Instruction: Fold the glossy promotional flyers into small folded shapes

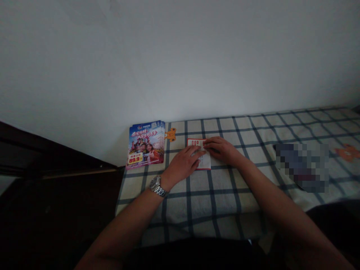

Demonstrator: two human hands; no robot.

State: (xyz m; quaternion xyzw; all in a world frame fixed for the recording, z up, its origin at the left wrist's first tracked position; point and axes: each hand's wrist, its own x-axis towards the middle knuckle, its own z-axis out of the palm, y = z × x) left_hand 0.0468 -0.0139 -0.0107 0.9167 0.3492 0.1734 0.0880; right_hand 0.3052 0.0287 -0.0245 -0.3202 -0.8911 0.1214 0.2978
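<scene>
A small white leaflet [206, 162] with red edges and red print lies on the checked cloth in front of me; it looks folded. My left hand [184, 162], with a metal watch on the wrist, rests on its left part, fingers stretched out and apart. From the other side my right hand [222, 150] lies on the leaflet's upper right edge, fingers extended and slightly bent. Both hands' fingertips nearly meet over the paper and hide much of it. Left of them sits a stack of colourful flyers [146, 144] printed with "89.9".
The checked cloth [225, 187] with bear prints covers the surface, which borders a white wall [180, 60]. To the right lies a blurred-out dark object [300, 167]. Dark furniture [50, 153] and a dark floor are at the left.
</scene>
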